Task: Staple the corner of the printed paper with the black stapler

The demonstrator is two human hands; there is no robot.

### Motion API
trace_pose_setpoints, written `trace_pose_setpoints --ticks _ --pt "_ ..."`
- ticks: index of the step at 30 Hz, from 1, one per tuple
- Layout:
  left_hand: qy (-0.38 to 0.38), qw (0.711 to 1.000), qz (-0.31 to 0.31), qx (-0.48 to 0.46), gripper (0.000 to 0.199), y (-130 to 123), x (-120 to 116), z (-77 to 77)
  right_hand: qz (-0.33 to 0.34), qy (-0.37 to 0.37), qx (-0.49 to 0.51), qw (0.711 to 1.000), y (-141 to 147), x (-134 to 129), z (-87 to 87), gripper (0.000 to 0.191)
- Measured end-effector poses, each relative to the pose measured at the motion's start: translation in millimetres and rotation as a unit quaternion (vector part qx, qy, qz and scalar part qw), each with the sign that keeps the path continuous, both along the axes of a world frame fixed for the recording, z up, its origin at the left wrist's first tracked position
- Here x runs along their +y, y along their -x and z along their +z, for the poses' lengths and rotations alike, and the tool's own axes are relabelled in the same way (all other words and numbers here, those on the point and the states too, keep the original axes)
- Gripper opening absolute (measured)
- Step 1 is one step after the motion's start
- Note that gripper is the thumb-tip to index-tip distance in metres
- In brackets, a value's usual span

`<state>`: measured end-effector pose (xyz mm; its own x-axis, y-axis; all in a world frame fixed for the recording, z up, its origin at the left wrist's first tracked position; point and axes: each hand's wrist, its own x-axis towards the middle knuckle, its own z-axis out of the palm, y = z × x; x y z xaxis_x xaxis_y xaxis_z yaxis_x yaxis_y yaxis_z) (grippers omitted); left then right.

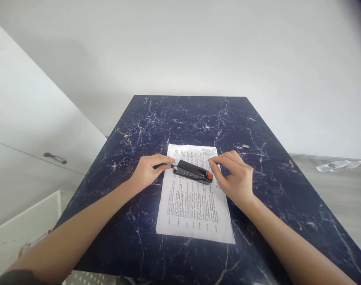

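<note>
A black stapler (193, 171) with an orange part at its right end lies across a printed sheet of paper (195, 221). My left hand (147, 172) is closed at the stapler's left end, thumb and forefinger pinching the narrow metal piece that sticks out there. Close to the orange end is my right hand (235, 174), held over the paper's right edge and a little apart from the stapler. Its thumb and forefinger come together in a pinch; whatever is between them, if anything, is too small to make out.
The paper rests on a dark blue marbled table (186, 118). A small grey piece (245, 146) lies beyond my right hand. Clear plastic packaging (339, 165) is off the table's right side. A white cabinet with a dark handle (55, 158) stands at left.
</note>
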<state>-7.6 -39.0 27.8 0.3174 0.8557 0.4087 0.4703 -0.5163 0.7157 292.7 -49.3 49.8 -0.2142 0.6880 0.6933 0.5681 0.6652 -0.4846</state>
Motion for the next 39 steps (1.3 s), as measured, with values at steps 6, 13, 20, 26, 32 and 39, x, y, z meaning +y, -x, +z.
trace_pose_setpoints --ticks 6,13,20,26,32,39 --pt "-0.025 0.998 -0.029 0.044 0.016 -2.5 4.2 -5.0 0.054 0.019 -0.034 0.998 2.3 0.3 -3.5 0.015" --pt "0.028 0.999 -0.035 0.01 0.01 -2.1 4.4 -1.7 0.079 0.031 -0.042 0.996 2.8 -0.3 -4.5 0.015" --pt "0.078 0.997 -0.028 -0.006 0.011 -0.3 5.5 -1.1 0.085 0.038 -0.053 0.994 1.5 -0.9 -4.9 0.014" --pt "0.091 0.995 -0.028 -0.007 0.012 -0.5 6.2 -0.5 0.081 0.046 -0.058 0.994 1.7 -0.4 -5.4 0.014" --pt "0.09 0.996 -0.03 -0.001 0.013 0.4 6.5 0.1 0.082 0.045 -0.059 0.994 0.9 0.3 -5.2 0.013" --pt "0.096 0.995 -0.029 0.013 0.011 -0.4 6.3 0.8 0.079 0.042 -0.057 0.994 1.2 0.7 -6.3 0.013"
